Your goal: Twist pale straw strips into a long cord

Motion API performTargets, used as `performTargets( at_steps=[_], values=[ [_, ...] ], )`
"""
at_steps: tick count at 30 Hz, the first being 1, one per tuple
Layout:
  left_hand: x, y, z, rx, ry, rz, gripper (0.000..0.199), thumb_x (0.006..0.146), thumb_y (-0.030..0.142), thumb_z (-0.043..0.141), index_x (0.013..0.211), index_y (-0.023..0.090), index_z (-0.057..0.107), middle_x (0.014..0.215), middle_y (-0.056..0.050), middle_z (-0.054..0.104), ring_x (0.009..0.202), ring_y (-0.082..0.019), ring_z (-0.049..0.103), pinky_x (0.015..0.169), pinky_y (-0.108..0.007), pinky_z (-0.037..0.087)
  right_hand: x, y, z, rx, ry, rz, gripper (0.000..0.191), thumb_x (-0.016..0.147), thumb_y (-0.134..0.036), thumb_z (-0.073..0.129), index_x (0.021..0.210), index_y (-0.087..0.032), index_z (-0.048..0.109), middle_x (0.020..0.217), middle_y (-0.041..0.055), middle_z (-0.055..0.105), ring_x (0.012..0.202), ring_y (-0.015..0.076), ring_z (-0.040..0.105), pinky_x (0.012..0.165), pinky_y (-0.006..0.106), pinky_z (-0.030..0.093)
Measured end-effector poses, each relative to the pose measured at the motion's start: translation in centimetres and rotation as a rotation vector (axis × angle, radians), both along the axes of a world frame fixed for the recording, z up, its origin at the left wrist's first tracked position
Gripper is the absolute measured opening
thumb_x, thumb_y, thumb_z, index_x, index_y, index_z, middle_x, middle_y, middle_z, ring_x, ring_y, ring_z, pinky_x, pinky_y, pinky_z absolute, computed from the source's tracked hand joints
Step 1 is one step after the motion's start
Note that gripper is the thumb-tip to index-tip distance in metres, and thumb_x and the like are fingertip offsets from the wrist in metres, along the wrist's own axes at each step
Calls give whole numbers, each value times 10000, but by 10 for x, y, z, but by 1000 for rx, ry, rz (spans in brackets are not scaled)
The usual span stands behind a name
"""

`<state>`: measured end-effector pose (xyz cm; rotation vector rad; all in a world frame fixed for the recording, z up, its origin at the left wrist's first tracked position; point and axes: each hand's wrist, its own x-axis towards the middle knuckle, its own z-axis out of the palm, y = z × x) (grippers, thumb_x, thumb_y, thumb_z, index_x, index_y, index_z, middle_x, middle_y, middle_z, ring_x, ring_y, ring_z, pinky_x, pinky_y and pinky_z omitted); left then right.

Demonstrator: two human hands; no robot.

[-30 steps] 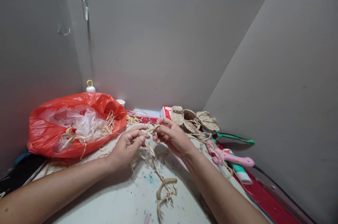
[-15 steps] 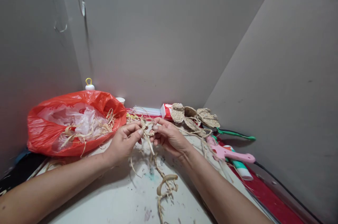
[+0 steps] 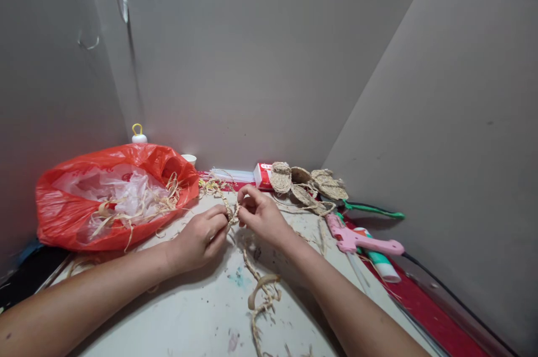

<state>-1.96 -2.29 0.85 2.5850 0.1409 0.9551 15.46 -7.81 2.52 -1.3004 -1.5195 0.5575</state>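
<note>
A braided straw cord (image 3: 226, 200) rises between my two hands above the white tabletop. My left hand (image 3: 204, 236) has its fingers curled closed around the lower part of the braid. My right hand (image 3: 260, 216) pinches a bit of the same braid at its right side, fingertips close to the left ones. Some of the braid is hidden behind the fingers. Below the hands a knotted length of straw cord (image 3: 253, 270) trails over the table toward me, with a flat curved strip of straw (image 3: 257, 290) on it.
At left lies a red plastic bag (image 3: 54, 205) holding loose straw. Woven straw pieces (image 3: 281, 177) sit at the back right beside a red and white box (image 3: 263, 175). Farther right are a pink glue gun (image 3: 370, 244), a green-and-white tube (image 3: 384, 266) and green-handled pliers (image 3: 374, 209). Grey walls enclose the table.
My left hand has lowered and turned, its fingers curling around the braid. My right hand has moved slightly left. A longer stretch of braid now stands up between them.
</note>
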Motion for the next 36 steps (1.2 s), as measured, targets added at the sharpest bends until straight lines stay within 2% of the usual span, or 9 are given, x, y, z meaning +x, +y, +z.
performTargets(
  at_steps=[4,7,11,14,19,22,26,30,36],
  values=[
    [1,-2,-3,-36,5,-13,157,853,106,383,726,195,402,817,-48,479,762,-152,439,698,-274,383,0,0,-6,113,-200,-53,111,722,-102,518,732,-212,510,696,-10,525,663,151,490,614,264,394],
    [4,-5,3,-158,-35,30,189,855,127,395,678,194,384,758,-22,450,745,-146,429,693,-273,370,0,-1,-8,170,-283,-71,144,742,-109,527,834,-210,573,839,41,561,754,184,494,687,302,408],
    [5,-4,15,-445,32,11,242,843,171,426,610,187,365,666,17,409,651,-118,390,625,-253,337,0,-3,-4,199,-288,33,532,697,-21,480,1178,-245,520,1117,66,552,784,160,517,750,305,441],
    [3,-1,21,-691,150,-74,249,831,219,462,598,177,386,635,36,393,604,-98,363,586,-238,313,4,-6,5,59,-252,253,592,642,16,451,1157,-258,548,1208,47,545,908,164,540,779,292,448],
    [0,2,19,-952,322,-166,242,807,289,521,614,169,440,575,51,401,529,-73,338,533,-224,285,20,-11,18,-301,-286,385,327,687,-143,624,1008,-208,615,909,-2,615,796,155,546,690,257,436],
    [0,2,18,-900,385,-181,230,816,272,492,615,174,437,577,46,432,524,-74,355,523,-221,290,30,-11,21,-406,-308,451,406,657,-273,734,1046,-212,634,865,-10,614,752,149,539,660,249,430],
    [-1,1,16,-706,453,-171,190,786,177,431,597,183,411,609,35,448,554,-89,387,540,-229,303,41,-10,19,-422,-234,491,413,631,-263,767,1031,-220,675,877,-2,657,780,159,570,688,257,439],
    [1,3,5,-373,431,49,169,741,123,431,597,190,374,641,19,444,590,-110,387,564,-249,286,39,-8,17,-376,-157,334,63,722,-225,661,730,-168,687,635,-20,602,600,118,516,562,228,391],
    [7,10,-8,-226,133,275,198,787,115,409,627,202,330,657,14,409,628,-132,386,604,-266,291,14,-8,14,-398,-45,292,50,749,-209,595,739,-161,610,551,-33,569,470,89,458,465,210,343]
  ],
)
